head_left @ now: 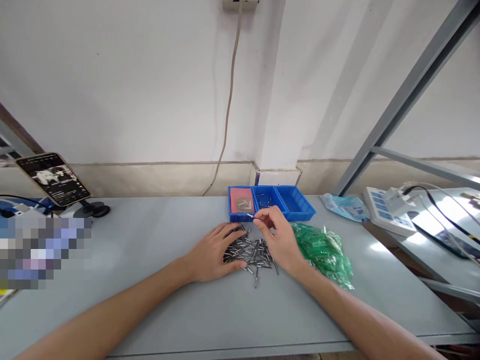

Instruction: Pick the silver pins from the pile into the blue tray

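A loose pile of silver blind rivets (240, 252) with long thin stems lies on the grey table. My left hand (213, 252) curves around the pile's left side, thumb and fingers spread apart. Above the pile's right edge, my right hand (277, 237) pinches a single blind rivet (250, 215) between thumb and fingertips, close to the front wall of a blue divided tray (294, 202). Its left compartment holds a pink-red piece (238, 194) with a brownish patch. A few rivets (267, 202) lie in the middle compartment, partly hidden by my right hand.
Crumpled green plastic bags (324, 255) lie right of my right hand. Farther right are a light-blue packet (345, 207) and a white power strip (388, 212) with cables. A phone (54, 179) stands at left. A wall backs the table (150, 320).
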`<state>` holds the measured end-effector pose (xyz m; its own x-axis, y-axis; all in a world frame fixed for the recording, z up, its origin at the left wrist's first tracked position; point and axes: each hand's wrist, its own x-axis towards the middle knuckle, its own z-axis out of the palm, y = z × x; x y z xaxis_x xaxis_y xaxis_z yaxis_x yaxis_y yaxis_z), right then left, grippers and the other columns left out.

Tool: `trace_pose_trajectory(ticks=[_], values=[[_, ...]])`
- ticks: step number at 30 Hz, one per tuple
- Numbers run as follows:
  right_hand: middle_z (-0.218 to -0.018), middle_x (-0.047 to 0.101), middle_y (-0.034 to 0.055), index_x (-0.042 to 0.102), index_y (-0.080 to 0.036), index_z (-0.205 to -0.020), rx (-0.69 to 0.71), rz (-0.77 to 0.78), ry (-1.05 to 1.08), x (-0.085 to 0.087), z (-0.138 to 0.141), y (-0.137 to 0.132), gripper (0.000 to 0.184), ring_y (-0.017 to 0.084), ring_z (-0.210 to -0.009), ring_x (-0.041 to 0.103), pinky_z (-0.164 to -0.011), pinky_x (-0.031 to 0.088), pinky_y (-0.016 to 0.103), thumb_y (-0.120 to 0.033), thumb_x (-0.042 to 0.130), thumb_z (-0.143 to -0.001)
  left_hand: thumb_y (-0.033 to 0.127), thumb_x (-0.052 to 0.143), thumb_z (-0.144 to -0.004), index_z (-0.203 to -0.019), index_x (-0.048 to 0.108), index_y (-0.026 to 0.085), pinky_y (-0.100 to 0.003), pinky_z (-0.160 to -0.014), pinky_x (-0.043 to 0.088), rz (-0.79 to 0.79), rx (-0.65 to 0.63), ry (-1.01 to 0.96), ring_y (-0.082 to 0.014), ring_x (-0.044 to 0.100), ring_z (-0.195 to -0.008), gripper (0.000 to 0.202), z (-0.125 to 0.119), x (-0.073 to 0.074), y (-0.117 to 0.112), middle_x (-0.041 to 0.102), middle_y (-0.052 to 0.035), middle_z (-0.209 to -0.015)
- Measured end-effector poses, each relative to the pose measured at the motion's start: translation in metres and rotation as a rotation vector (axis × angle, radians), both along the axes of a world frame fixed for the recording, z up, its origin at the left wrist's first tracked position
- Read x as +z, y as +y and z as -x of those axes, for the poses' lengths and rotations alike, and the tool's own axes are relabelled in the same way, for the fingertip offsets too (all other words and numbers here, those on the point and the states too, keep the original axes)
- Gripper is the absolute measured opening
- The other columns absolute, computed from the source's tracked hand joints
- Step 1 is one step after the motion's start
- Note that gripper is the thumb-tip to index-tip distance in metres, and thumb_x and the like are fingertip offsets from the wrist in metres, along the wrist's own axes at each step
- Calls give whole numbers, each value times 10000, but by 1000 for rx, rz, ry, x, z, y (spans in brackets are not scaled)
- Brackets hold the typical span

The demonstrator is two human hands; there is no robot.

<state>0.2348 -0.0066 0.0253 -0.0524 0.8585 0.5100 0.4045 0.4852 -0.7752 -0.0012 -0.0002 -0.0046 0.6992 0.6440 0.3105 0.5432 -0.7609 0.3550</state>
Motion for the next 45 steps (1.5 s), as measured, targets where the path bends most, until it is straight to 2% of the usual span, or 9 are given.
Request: trace_pose_trajectory(ticks=[4,8,11,20,26,30,35,40,45], values=[[-929,633,41,660,-268,-958,25,75,78,-2,0,3,197,223,-808,570,-734,470,365,-456,630,-1008,705,596,-975,-1596,442,288,-564,-1218,415,6,9,10,-362,419,-1494,764,1,-2,0,404,-114,-1654],[-746,570,-8,607,-249,-852,72,313,327,-4,-1,8,356,169,-632,506,-578,414,309,-586,666,-955,698,599,-977,-1606,430,302,-586,-1216,406,4,14,9,-378,411,-1496,763,2,-3,0,405,-116,-1655],[-695,549,-29,606,-231,-823,45,411,495,-5,-1,12,403,129,-555,465,-509,352,272,-612,704,-913,701,592,-979,-1609,427,304,-595,-1214,406,21,20,25,-382,410,-1495,762,2,-2,0,412,-116,-1650],[-697,589,-32,664,-209,-910,-24,490,654,-8,-5,17,401,101,-510,482,-457,317,239,-589,776,-843,709,555,-996,-1613,413,289,-623,-1259,319,40,21,53,-380,376,-1516,760,2,-2,0,392,-118,-1659],[-864,691,3,668,-236,-1124,-21,409,636,-5,-3,15,448,114,-578,538,-494,377,245,-607,738,-882,637,563,-1027,-1581,446,280,-532,-1214,417,20,-3,5,-329,441,-1458,670,1,3,-1,446,-109,-1617],[-834,670,2,679,-231,-1064,-8,352,486,-6,-3,15,368,141,-623,549,-559,427,277,-567,704,-915,567,566,-1050,-1582,442,292,-516,-1216,420,4,-13,-12,-313,448,-1463,612,1,3,-1,457,-99,-1610],[-841,668,10,668,-237,-937,5,216,39,-11,-5,13,215,201,-771,597,-718,476,335,-435,605,-991,512,555,-1069,-1572,443,284,-495,-1239,400,3,-9,-15,-284,434,-1476,564,1,1,0,458,-84,-1610],[-986,713,28,661,-254,-991,-31,132,-279,-15,-3,7,162,243,-924,616,-833,468,384,-310,516,-1036,510,558,-1067,-1558,457,271,-488,-1250,389,-7,-10,-35,-278,432,-1480,556,1,-1,1,472,-90,-1594],[-1014,707,52,664,-245,-996,-94,46,-424,-16,-2,7,139,274,-987,593,-914,453,434,-274,530,-1022,550,558,-1057,-1549,473,264,-490,-1237,401,-10,-7,-43,-286,447,-1464,576,1,-1,1,482,-99,-1582]])
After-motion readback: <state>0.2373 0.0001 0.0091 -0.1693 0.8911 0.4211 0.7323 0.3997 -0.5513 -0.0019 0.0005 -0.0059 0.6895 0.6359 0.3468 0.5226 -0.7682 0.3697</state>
